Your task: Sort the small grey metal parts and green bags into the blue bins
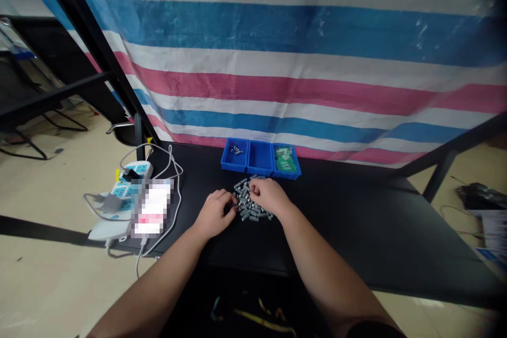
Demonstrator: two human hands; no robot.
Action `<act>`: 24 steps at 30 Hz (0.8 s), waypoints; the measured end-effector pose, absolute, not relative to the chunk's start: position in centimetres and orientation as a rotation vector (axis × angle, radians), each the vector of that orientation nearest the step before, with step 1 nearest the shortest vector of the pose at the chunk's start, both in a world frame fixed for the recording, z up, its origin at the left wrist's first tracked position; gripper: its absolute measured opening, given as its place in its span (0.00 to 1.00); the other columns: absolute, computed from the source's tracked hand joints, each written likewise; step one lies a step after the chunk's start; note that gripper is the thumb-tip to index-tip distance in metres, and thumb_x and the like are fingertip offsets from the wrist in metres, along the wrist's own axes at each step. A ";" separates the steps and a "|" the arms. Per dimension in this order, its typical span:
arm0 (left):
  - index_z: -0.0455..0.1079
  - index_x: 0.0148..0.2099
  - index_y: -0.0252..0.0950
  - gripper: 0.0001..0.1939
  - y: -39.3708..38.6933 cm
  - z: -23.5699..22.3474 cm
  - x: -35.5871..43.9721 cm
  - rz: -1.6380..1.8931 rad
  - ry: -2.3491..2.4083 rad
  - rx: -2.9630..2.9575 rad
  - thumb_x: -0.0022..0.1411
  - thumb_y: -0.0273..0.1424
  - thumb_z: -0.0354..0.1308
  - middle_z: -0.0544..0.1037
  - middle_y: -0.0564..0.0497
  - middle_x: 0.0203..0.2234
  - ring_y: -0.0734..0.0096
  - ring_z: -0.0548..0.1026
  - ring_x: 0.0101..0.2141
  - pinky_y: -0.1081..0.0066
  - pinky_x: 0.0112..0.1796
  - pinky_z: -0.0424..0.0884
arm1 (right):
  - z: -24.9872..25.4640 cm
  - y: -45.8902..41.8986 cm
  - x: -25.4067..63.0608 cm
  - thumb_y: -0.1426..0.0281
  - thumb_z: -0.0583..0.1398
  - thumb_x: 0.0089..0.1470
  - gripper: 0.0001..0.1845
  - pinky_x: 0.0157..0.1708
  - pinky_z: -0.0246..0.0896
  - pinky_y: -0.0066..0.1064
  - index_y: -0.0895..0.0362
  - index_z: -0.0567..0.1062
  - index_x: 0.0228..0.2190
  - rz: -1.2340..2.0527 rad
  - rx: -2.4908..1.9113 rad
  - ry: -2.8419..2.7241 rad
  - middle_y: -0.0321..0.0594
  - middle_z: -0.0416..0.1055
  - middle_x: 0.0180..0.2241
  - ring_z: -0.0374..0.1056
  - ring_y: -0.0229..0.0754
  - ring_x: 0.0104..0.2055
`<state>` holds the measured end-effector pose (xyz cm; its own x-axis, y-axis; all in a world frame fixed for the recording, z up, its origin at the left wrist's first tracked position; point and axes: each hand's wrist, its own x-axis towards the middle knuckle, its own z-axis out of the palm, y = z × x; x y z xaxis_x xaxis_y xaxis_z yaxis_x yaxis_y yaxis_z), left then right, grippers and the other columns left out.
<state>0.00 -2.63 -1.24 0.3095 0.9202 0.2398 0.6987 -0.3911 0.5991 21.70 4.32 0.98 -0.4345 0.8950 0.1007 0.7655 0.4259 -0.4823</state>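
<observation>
A loose pile of small grey and silvery metal cylinders (251, 212) lies on the black table in front of me. At the pile's left edge rests my left hand (214, 214), its fingers curved and the thumb apart from them, with nothing visible between. My right hand (270, 196) reaches over the pile's right side, thumb and forefinger pinched together; whatever they hold is too small to make out. Just behind the pile stand three joined blue bins (260, 158). Small shiny metal pieces (236, 150) lie in the left one, and green and whitish pieces (284, 159) fill the right one.
On the left of the black table (336, 222) are a white power strip (113, 227), a phone with a blurred screen (152, 208) and loose white cables (179, 190). A striped plastic sheet (277, 63) hangs behind, between black metal frame bars (99, 58).
</observation>
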 end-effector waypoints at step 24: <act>0.71 0.42 0.41 0.05 -2.6 -1.3 0.0 0.773 1.453 2.196 0.63 0.30 0.57 0.74 0.49 0.36 0.60 0.72 0.40 0.61 0.45 0.67 | 0.2 5.2 21.2 0.76 0.62 0.53 0.08 0.41 0.61 0.33 0.53 0.79 0.35 0.351 -1.409 -2.302 0.38 0.77 0.34 0.69 0.44 0.40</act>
